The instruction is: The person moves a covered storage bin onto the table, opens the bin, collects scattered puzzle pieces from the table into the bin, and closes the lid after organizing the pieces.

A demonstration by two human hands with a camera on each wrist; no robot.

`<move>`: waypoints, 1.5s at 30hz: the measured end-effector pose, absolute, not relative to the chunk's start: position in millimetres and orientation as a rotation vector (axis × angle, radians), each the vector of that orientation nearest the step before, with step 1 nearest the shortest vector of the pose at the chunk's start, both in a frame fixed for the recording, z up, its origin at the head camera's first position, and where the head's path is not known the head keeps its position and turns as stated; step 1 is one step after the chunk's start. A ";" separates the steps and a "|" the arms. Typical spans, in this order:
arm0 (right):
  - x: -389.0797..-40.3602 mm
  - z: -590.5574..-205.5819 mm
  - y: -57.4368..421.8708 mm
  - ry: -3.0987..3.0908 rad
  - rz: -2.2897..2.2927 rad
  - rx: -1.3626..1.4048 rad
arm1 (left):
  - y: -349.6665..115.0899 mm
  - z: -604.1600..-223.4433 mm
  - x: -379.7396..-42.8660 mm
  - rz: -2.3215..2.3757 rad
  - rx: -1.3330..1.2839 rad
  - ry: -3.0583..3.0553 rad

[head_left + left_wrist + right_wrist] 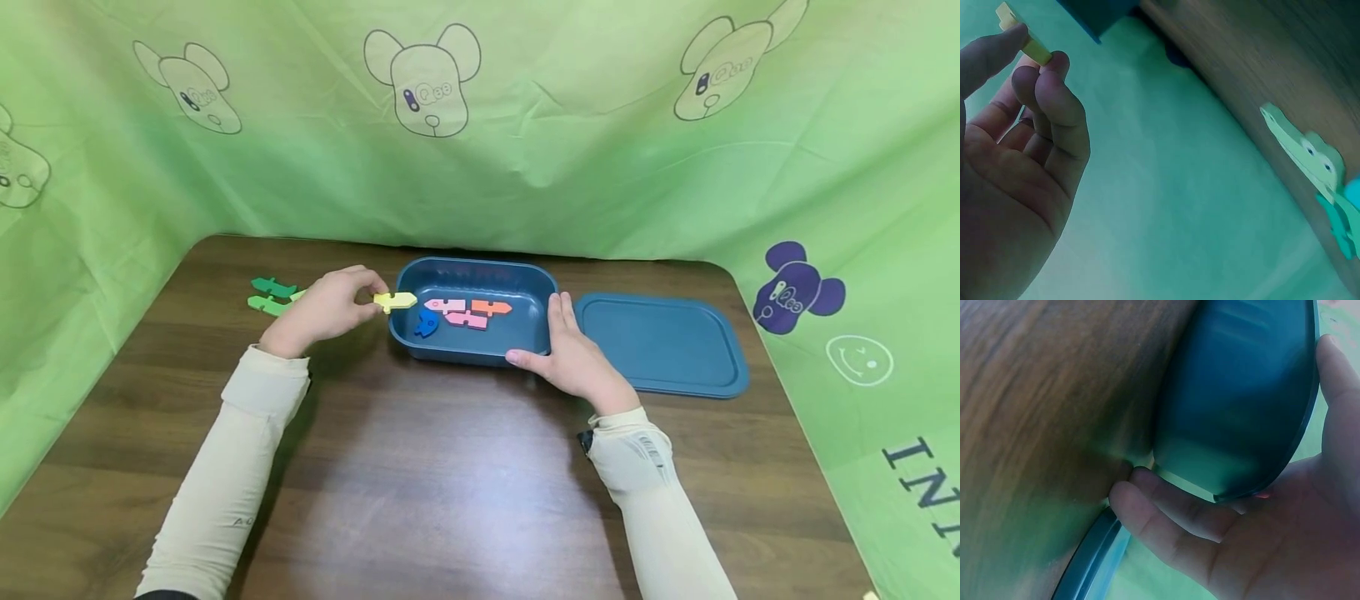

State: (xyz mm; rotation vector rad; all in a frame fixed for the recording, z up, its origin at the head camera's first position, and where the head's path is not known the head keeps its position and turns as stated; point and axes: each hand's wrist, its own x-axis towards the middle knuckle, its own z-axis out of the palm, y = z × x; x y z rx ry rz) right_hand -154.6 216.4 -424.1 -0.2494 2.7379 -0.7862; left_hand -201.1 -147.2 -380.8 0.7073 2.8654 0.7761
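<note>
My left hand (330,308) pinches a yellow notched, pointed piece (395,301) between thumb and fingertips, over the left rim of a blue box (480,358). Seen from the left wrist, that yellow piece (1036,51) is edge-on at the fingertips. Inside the box lie two pink pieces (467,320), an orange pointed piece (491,307) and a dark blue piece (427,322). My right hand (576,354) rests against the box's right end, fingers extended along the side and thumb at the front rim. The right wrist view shows the box wall (1235,400) between thumb and fingers.
Left of the box lie green pieces (273,287) on the brown table (420,467), partly behind the left hand; one is crocodile-shaped with eyes (1310,153). A blue lid (660,342) lies flat to the right. A green printed cloth (525,167) hangs behind the table.
</note>
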 end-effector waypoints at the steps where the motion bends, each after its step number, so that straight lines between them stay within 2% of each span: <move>1: -154.8 -424.2 216.5 2.738 -0.786 -0.249 | -143.6 -381.0 -201.4 0.771 0.713 2.860; 13: -155.0 -425.1 217.2 2.730 -0.784 -0.241 | -105.0 -381.5 -201.9 0.684 0.756 2.807; 45: -154.8 -422.5 216.3 2.736 -0.784 -0.259 | -63.1 -388.4 -202.9 0.428 0.791 2.775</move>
